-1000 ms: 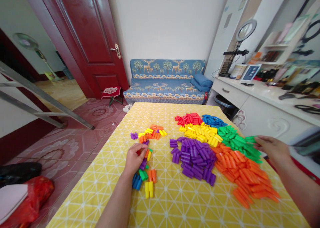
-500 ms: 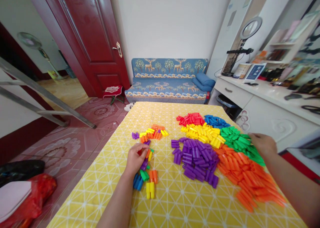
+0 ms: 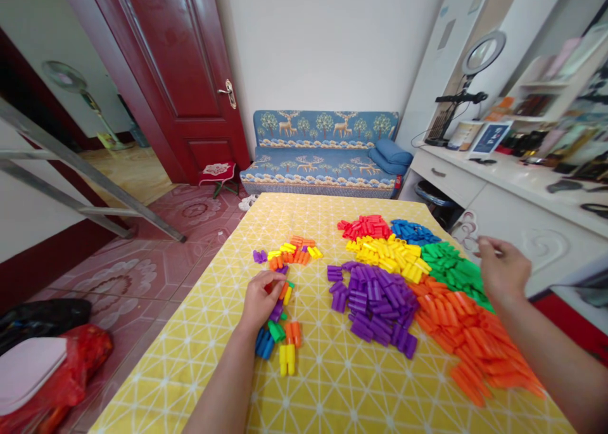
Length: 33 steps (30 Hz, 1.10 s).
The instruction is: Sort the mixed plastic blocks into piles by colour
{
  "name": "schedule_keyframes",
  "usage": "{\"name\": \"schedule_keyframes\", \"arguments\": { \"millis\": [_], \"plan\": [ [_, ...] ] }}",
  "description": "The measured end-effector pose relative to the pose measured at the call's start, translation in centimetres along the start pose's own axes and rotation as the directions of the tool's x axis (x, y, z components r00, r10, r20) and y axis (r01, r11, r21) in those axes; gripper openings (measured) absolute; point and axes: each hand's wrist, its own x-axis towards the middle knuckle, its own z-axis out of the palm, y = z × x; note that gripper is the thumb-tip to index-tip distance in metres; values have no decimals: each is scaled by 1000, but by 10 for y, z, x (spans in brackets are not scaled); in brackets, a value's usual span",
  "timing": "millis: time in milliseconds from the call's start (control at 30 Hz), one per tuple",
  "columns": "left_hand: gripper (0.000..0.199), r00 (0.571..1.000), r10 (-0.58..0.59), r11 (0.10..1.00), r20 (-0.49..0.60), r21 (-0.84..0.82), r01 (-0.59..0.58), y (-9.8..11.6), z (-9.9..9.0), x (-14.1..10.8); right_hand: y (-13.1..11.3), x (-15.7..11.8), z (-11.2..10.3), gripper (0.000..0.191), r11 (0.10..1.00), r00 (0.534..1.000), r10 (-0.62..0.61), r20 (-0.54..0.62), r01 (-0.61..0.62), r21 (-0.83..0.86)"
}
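My left hand [image 3: 261, 298] is closed at the left edge of a curved cluster of coloured plastic tube blocks, its fingertips on the middle blocks. An orange block [image 3: 284, 289] shows just beside them. Below lie green [image 3: 276, 331], blue [image 3: 264, 344] and yellow blocks [image 3: 287, 360]. Curled fingers show on my right hand [image 3: 504, 269], held at the right edge of the green block pile [image 3: 453, 268]; whatever they pinch is hidden. Nearer me spreads the orange block pile [image 3: 475, 339], with the purple block pile [image 3: 377, 304] to its left.
Yellow [image 3: 387, 255], red [image 3: 365, 226] and blue block piles [image 3: 414, 230] lie farther back on the yellow patterned tablecloth [image 3: 190, 377]. A blue sofa [image 3: 323, 161] stands beyond the table. To the right is a white dresser [image 3: 513, 225]; a metal ladder [image 3: 90, 180] leans at left.
My right hand has lifted from the green pile and moved slightly right, its fingers curling in. My left hand stays at the cluster. The whole view has shifted a little.
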Motion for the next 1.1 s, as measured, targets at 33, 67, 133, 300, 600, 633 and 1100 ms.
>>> {"name": "schedule_keyframes", "arguments": {
  "millis": [33, 67, 133, 300, 600, 633, 1100],
  "plan": [
    [14, 1000, -1, 1000, -1, -2, 1, 0, 0, 0, -17, -14, 1, 30, 996, 999, -22, 43, 18, 83],
    [14, 1000, -1, 1000, -1, -3, 1, 0, 0, 0, -36, -32, 2, 32, 978, 992, -58, 109, 34, 206],
    [14, 1000, -2, 1000, 0, -8, 2, -1, 0, 0, -75, -77, 2, 29, 918, 948, -158, 276, 38, 394],
    [15, 1000, -4, 1000, 5, -20, 4, -1, 0, -1, -139, -215, 15, 22, 813, 658, -408, 633, -54, 580],
    [14, 1000, -6, 999, -1, -40, 6, 1, 0, 0, -144, -327, 69, 56, 843, 583, -474, 660, 83, 532],
    [14, 1000, -5, 999, 2, -38, 5, 1, 0, 0, -144, -328, 70, 53, 839, 573, -489, 657, 104, 534],
    [15, 994, 106, 950, 30, 293, -110, 9, -2, -1, -146, -324, 64, 45, 807, 511, -570, 644, 203, 554]
  ]
}}
